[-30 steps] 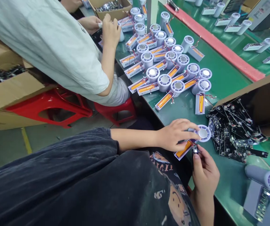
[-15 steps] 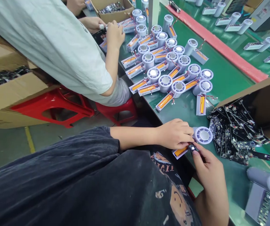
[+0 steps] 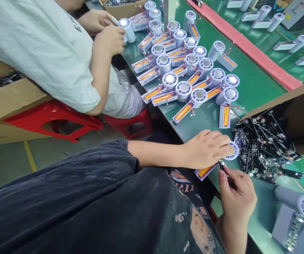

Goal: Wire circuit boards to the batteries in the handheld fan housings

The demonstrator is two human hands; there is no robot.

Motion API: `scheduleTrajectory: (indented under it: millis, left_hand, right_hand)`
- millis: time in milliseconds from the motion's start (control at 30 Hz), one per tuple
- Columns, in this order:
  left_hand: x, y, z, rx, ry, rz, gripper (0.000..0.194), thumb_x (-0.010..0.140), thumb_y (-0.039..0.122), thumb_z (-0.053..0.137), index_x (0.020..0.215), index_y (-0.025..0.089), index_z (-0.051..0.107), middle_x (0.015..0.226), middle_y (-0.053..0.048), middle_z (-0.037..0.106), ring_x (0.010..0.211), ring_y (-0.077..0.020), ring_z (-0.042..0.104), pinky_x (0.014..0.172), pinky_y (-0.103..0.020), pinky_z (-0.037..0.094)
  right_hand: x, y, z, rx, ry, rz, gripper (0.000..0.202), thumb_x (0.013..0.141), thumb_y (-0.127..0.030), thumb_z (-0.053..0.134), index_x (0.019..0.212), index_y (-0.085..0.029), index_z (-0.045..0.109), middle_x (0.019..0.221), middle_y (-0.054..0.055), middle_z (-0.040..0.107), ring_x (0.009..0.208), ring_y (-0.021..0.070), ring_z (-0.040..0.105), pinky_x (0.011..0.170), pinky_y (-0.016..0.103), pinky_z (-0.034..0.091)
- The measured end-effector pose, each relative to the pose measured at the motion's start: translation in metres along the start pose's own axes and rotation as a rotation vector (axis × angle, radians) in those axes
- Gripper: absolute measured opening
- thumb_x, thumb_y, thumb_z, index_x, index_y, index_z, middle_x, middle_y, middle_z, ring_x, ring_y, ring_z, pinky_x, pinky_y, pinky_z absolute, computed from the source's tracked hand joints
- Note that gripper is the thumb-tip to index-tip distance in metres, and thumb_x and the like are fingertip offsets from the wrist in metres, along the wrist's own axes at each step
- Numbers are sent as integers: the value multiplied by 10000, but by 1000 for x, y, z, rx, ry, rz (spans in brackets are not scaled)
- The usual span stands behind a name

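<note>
A lavender handheld fan [image 3: 235, 152] lies at the bench edge in front of me, its handle open on an orange battery [image 3: 204, 172]. My left hand [image 3: 210, 149] is closed over the fan, fingers across its round head and palm covering where head and handle meet. Between thumb and fingers, my right hand [image 3: 238, 192] pinches a small dark circuit board [image 3: 221, 165] beside the handle, just under the left hand's fingers. Whether wires join the board to the fan is hidden.
Loose circuit boards [image 3: 263, 148] spill from a carton at right. More fans [image 3: 183, 91] with orange batteries and loose wires crowd the bench ahead. Others [image 3: 297, 204] lie at lower right. To the left, a co-worker [image 3: 109, 40] holds a fan, near red stools [image 3: 61, 118].
My left hand has slid right onto the fan's head. My right hand has shifted slightly right with the board. The co-worker's hands have moved left and now hold a fan.
</note>
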State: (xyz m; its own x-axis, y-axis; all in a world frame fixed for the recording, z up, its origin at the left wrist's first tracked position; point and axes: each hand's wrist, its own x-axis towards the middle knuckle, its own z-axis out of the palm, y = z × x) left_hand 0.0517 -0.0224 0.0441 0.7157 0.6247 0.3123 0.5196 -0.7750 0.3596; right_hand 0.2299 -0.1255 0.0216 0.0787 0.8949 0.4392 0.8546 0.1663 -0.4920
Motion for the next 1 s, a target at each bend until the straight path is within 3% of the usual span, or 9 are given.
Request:
scheduleTrajectory:
  millis: [100, 233, 433, 533, 600, 700, 1000]
  left_hand:
    - [15, -20, 4, -227, -108, 78, 593, 865, 107, 567, 1435, 254, 500, 1533, -52, 465, 1458, -252, 370, 1176, -427, 349]
    - [35, -40, 9, -471, -274, 129, 671, 818, 142, 663, 1460, 210, 476, 1531, -76, 447, 1438, -202, 417, 1221, -336, 322]
    - [15, -21, 5, -350, -165, -175, 774, 790, 306, 758, 1477, 175, 426, 1466, -169, 453, 1374, -348, 443, 1136, -525, 400]
    - [4, -18, 2, -358, -188, -104, 780, 808, 201, 721, 1497, 134, 361, 1566, -189, 367, 1452, -311, 381, 1181, -474, 369]
    - [3, -22, 2, -376, -226, -75, 699, 862, 163, 673, 1490, 130, 367, 1559, -179, 410, 1438, -269, 421, 1183, -436, 378]
    - [5, -25, 2, -380, -239, -114, 638, 885, 229, 701, 1450, 126, 425, 1472, -161, 524, 1369, -268, 503, 1162, -434, 404]
    - [-5, -22, 10, -373, -165, -145, 597, 819, 293, 781, 1332, 181, 497, 1357, -122, 604, 1273, -267, 580, 1073, -428, 466]
  right_hand:
    - [-2, -3, 2, -64, 3, -26, 260, 879, -370, 703, 1001, -153, 777, 850, 66, 683, 736, 168, 640, 664, 304, 505]
    - [-2, -7, 5, -105, 0, 3, 296, 908, -407, 663, 1009, -153, 775, 845, 70, 693, 736, 174, 634, 662, 310, 500]
    - [-2, -8, -3, -131, 22, 9, 257, 916, -372, 656, 994, -149, 756, 877, 96, 704, 785, 202, 640, 702, 344, 505]
    - [-1, -8, -8, -124, -56, -48, 206, 929, -324, 641, 1006, -176, 760, 892, 85, 682, 805, 193, 638, 726, 347, 510]
    - [1, -8, -10, -130, -71, -57, 188, 932, -308, 634, 1008, -196, 765, 892, 78, 673, 795, 186, 631, 718, 347, 509]
    - [4, -8, -8, -146, -61, -45, 178, 936, -298, 627, 990, -209, 771, 887, 74, 672, 788, 187, 625, 697, 347, 502]
    - [0, -6, -5, -163, -33, -22, 192, 930, -306, 639, 993, -189, 778, 883, 86, 648, 799, 199, 602, 722, 362, 479]
